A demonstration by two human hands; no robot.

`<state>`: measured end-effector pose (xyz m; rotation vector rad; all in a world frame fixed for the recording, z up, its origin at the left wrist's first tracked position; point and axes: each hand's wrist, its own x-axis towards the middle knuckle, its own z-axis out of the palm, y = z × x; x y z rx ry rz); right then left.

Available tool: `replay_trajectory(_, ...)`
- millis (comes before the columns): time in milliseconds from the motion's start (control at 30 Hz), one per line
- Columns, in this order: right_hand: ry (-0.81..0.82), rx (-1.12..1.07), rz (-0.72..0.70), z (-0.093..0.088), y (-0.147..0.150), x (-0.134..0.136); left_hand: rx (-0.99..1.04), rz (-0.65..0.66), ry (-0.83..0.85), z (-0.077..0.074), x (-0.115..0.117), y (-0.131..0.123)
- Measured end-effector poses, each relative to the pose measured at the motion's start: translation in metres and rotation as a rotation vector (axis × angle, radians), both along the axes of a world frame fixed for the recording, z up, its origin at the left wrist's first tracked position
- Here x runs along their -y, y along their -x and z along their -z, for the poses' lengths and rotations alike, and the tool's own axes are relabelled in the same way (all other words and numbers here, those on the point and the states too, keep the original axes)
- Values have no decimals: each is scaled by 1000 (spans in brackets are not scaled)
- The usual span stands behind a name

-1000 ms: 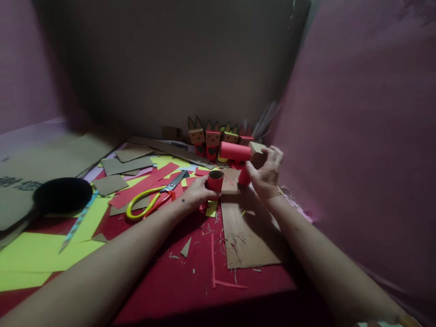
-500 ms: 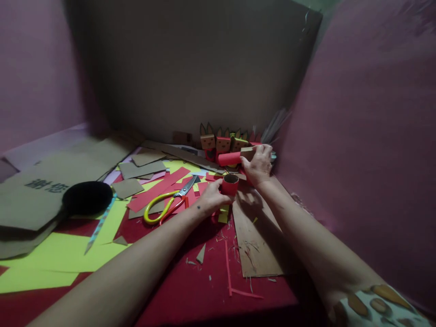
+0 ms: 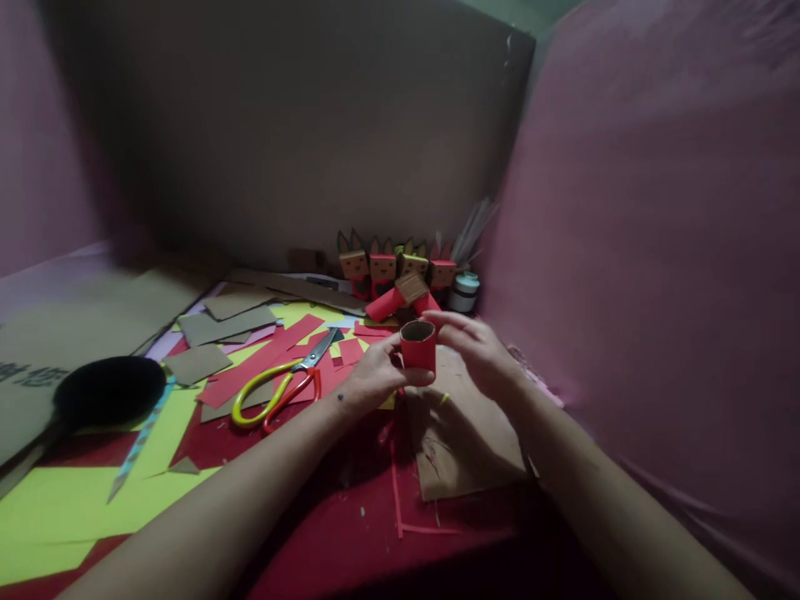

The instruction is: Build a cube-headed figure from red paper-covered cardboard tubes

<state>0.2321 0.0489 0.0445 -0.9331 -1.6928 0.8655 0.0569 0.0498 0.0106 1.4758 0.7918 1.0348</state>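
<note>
A short cardboard tube (image 3: pixel 420 355) covered in red paper stands upright with its open end facing up. My left hand (image 3: pixel 373 372) grips it from the left, thumb across the front. At the tube's right side, my right hand (image 3: pixel 478 348) has its fingers stretched toward the rim; whether they touch it is hard to tell. Just behind, a small brown cardboard block (image 3: pixel 411 287) rests on red paper rolls (image 3: pixel 383 306). Under both hands lies a flat brown cardboard sheet (image 3: pixel 468 454).
Yellow-and-red-handled scissors (image 3: pixel 275 396) lie left among coloured paper scraps. Further left are a striped pencil (image 3: pixel 141 442) and a black round object (image 3: pixel 109 390). Several box-headed figures (image 3: pixel 382 268) and a white jar (image 3: pixel 464 293) stand at the back. A pink wall (image 3: pixel 656 250) rises on the right.
My right hand has let go of the brown block, leaving it on the red rolls, and has come back beside the tube. My left hand still holds the tube. The view has shifted right.
</note>
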Motion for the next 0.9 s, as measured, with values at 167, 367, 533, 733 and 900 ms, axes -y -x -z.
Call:
replay_trajectory(167,53,-28,-86,17,2,43,-82,128,-64,-4,24,-15)
replay_trajectory(367,42,-349,47,42,-21,73,-366,169,-244,-6,39,-21)
replay_trajectory(533,20,-348,85,65,-54,121,-628,38,-217,-8,22,-50)
replay_trajectory(733,-25,-436,111,73,-80,159,-654,75,-292,8,-3,-140)
replay_trajectory(900,-49,-399,149,66,-97,177,-669,32,-397,23,-2,-194)
